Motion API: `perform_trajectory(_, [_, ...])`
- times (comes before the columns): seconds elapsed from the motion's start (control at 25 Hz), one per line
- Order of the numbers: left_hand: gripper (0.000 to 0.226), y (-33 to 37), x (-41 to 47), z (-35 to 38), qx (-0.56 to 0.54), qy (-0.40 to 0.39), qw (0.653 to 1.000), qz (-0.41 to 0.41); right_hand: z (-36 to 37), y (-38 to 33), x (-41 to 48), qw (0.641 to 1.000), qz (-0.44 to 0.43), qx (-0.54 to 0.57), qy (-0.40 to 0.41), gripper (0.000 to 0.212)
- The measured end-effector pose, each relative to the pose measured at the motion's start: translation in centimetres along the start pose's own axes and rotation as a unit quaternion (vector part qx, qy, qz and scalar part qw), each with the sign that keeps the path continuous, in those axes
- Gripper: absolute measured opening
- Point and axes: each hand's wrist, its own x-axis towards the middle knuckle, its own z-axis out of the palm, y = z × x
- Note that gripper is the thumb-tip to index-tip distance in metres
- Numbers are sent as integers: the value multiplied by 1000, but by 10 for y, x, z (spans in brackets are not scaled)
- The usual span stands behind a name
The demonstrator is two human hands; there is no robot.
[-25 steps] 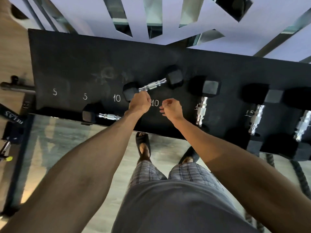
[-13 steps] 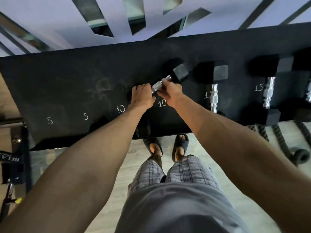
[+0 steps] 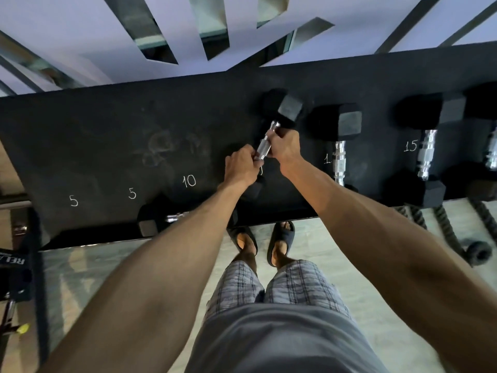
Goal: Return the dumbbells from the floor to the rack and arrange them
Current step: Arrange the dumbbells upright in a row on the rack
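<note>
A black rack shelf (image 3: 107, 146) bears chalk weight marks 5, 5, 10 and 15. On it, over the second 10 mark, lies a black hex dumbbell (image 3: 285, 110) with a chrome handle, angled toward the far right. My left hand (image 3: 242, 165) grips the near end of that handle and my right hand (image 3: 285, 146) grips it just above. Its near head is hidden under my hands. A second small dumbbell (image 3: 150, 222) lies sideways at the shelf's front edge, partly behind my left forearm.
To the right on the shelf lie larger dumbbells (image 3: 338, 146), (image 3: 427, 152) and another (image 3: 492, 154) at the frame edge, handles pointing toward me. Battle ropes (image 3: 451, 232) lie on the floor at right. Gym gear (image 3: 13, 265) stands at left. My sandalled feet (image 3: 263, 243) are below the shelf edge.
My right hand came over and took hold of the handle beside my left. The dumbbell has turned from lying nearly crosswise to pointing more away from me. The view has shifted left.
</note>
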Motion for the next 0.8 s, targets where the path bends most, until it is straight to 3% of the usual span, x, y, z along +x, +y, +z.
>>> perform_trajectory(0.16, [16, 3, -9, 23, -108, 12, 992, -62, -6, -2, -8, 989, -80, -119, -38, 14])
perform_trajectory(0.36, [20, -10, -14, 35, -148, -12, 980, -136, 9, 8, -13, 954, -140, -253, -76, 16])
perform_trajectory(0.8, [20, -28, -10, 46, -142, -34, 977, -154, 10, 29, -10, 937, -145, -305, -92, 22])
